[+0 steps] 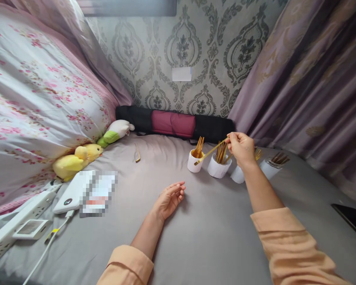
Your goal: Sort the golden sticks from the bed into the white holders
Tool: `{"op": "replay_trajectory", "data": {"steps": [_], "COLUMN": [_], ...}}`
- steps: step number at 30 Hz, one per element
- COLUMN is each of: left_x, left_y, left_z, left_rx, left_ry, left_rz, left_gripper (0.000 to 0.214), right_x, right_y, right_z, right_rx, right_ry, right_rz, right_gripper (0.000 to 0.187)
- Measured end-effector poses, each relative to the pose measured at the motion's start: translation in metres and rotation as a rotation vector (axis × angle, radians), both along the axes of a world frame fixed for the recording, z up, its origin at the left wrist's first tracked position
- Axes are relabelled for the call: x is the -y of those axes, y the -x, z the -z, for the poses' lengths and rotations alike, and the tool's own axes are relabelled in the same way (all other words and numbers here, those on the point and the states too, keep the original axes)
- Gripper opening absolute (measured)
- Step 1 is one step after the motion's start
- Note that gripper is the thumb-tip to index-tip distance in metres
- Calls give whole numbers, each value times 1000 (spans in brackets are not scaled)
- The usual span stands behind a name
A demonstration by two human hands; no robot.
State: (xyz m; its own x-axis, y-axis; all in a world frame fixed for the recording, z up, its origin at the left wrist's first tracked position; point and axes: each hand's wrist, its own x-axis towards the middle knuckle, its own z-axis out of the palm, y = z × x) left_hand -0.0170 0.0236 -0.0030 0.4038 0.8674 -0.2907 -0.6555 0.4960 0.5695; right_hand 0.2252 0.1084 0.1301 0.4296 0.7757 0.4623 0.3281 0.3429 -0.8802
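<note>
My right hand (240,148) pinches the upper end of a thin golden stick (211,152). The stick slants down to the left, its slightly wider end in front of a white cup (194,164) that holds several amber-coloured sticks. A wider white cup (219,170) with brown sticks stands beside it, under the held stick. Partly behind my right hand and wrist is a third white cup (237,175). My left hand (170,199) rests low over the grey sheet, holding nothing, its fingers loosely bent and pointing right. Away to the left lies another small golden piece (138,154).
A fourth white container (268,169) with dark sticks stands behind my right forearm. A black and maroon bag (173,123) lies along the wall. Plush toys (77,160), a white power bank (74,194) and a power strip (20,221) line the left. A dark phone-like slab (351,221) lies right.
</note>
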Motion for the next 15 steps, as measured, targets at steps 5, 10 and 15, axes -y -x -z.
{"op": "replay_trajectory", "data": {"steps": [5,10,15], "left_x": [-1,-2,-3], "left_y": [1,2,1], "left_z": [1,2,3], "left_rx": [31,38,46], "left_ry": [14,6,9], "left_rz": [-6,-5,1], "left_gripper": [25,25,24], "right_x": [-9,-20,-24], "right_y": [-6,-9,-6], "right_z": [-8,-12,-15], "right_rx": [62,196,321], "right_ry": [-31,-65,-70], "right_rz": [64,135,133], "right_gripper": [28,31,31]}}
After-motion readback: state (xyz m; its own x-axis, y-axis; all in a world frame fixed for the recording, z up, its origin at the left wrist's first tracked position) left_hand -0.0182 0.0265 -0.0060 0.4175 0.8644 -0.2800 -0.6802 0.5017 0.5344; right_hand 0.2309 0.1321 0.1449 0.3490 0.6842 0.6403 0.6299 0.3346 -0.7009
